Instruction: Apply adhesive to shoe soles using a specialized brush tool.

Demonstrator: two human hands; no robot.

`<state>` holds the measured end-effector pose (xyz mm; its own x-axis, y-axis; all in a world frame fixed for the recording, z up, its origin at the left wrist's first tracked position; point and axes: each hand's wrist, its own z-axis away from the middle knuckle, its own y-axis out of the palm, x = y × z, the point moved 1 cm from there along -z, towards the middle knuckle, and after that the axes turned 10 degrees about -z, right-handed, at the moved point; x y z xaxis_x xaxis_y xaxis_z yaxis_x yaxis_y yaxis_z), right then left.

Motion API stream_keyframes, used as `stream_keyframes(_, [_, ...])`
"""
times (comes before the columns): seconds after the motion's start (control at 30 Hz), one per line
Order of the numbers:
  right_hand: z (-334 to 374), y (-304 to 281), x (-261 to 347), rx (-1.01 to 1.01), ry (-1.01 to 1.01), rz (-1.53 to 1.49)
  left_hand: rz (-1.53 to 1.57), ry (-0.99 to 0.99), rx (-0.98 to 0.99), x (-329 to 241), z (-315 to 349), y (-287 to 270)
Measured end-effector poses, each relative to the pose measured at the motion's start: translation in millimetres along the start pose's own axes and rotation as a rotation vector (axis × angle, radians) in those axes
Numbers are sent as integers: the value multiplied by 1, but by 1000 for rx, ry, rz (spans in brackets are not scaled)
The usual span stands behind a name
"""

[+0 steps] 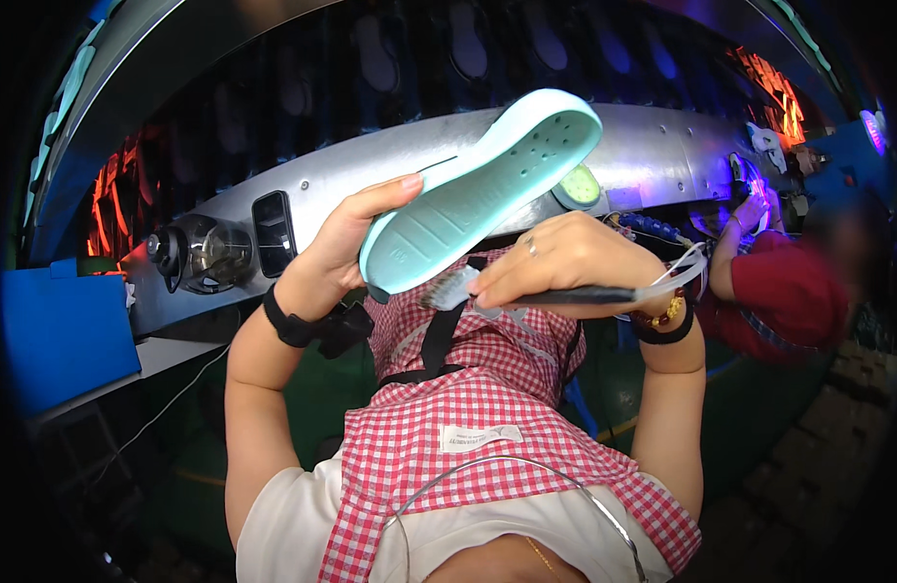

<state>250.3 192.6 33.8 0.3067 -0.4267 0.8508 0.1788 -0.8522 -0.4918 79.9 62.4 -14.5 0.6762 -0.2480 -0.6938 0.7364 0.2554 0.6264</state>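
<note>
Shoe sole [448,219] up in the air

The left hand [346,238] holds its side tight, by the shiny metal bench [633,146]. The right hand [573,255] holds a brush [585,294] near the heel end. The hands are apart.

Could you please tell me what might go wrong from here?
Only the left hand grips the turquoise shoe sole, near one end, so it could twist or slip if pushed at the far end.
The brush in the right hand appears close to the checked apron in this view, so its bristles might rub the cloth.
</note>
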Motion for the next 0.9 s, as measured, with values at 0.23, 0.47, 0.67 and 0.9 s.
stream_keyframes(0.23, [1,6,10,248,190,360,-209,-73,-12,1,10,-3])
stream_keyframes(0.47, [19,4,-10,52,87,235,-263,-65,-52,4,17,-5])
stream_keyframes(0.67, [29,-7,-27,-160,3,-3,-263,-11,-74,1,21,-14])
stream_keyframes(0.9, [13,9,-18,-424,173,-491,151,61,-14,23,7,-14])
